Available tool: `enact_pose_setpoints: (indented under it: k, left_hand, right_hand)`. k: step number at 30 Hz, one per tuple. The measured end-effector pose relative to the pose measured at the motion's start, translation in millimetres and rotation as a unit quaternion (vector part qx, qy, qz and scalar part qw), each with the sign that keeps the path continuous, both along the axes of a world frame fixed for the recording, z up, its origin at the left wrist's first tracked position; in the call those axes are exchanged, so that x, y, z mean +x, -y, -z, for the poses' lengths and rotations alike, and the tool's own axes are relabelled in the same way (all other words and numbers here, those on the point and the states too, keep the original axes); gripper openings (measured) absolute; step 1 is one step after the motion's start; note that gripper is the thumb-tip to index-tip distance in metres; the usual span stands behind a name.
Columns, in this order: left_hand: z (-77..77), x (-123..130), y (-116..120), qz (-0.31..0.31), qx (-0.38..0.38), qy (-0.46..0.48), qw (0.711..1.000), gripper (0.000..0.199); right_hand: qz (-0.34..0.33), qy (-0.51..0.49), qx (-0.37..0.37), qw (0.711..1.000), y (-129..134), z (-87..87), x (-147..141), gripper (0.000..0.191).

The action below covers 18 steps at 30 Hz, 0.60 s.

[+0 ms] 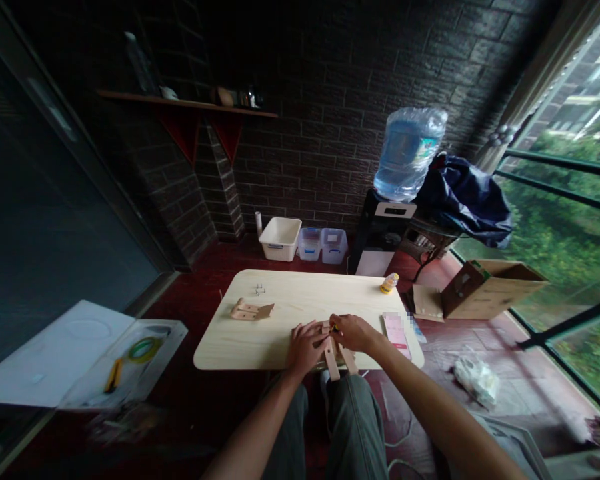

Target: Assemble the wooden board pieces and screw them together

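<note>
At the table's near edge, my left hand (pixel 306 345) is pressed against a small wooden assembly (pixel 331 361), holding it steady with the fingers over its left side. Its two light wood strips stick out toward my lap. My right hand (pixel 354 332) is closed over the top of the assembly, pinching a small yellow-and-black tool (pixel 335 327) whose tip is hidden. To the left on the table lies another wooden piece (pixel 251 311) with upright ends. Several small metal screws (pixel 260 290) stand behind it.
A pale wooden table (pixel 300 287) is in front of me. A yellow-based bottle (pixel 389 283) and a phone with a pink screen (pixel 396 333) are on its right side. An open white case (pixel 130 363) lies at left; plastic bins (pixel 280 250) and a cardboard box (pixel 485 293) stand beyond.
</note>
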State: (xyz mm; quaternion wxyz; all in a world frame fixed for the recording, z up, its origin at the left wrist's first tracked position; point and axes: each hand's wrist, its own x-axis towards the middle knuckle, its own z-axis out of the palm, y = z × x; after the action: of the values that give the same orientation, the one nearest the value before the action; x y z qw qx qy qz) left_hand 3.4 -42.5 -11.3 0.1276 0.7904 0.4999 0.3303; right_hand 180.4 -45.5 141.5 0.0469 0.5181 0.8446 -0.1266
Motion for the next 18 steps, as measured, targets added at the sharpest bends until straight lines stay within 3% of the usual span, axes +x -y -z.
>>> enact_pose_setpoints:
  k: [4,9,18]
  left_hand:
    - [-0.9,2.2,0.6,-0.002,0.001,-0.005,1.0,0.019]
    - [2.1,2.2,-2.0,0.011,-0.003,-0.009,1.0,0.019]
    - [3.2,2.1,-6.7,0.005,0.002,-0.009,1.0,0.015]
  right_hand:
    - [-0.033,0.039,0.02,0.999,-2.8,-3.3,-2.8,0.026]
    - [-0.086,0.089,0.041,0.991,-7.7,4.3,-9.7,0.027]
    - [-0.098,0.094,0.044,0.99,-21.5,12.0,-10.5,0.024]
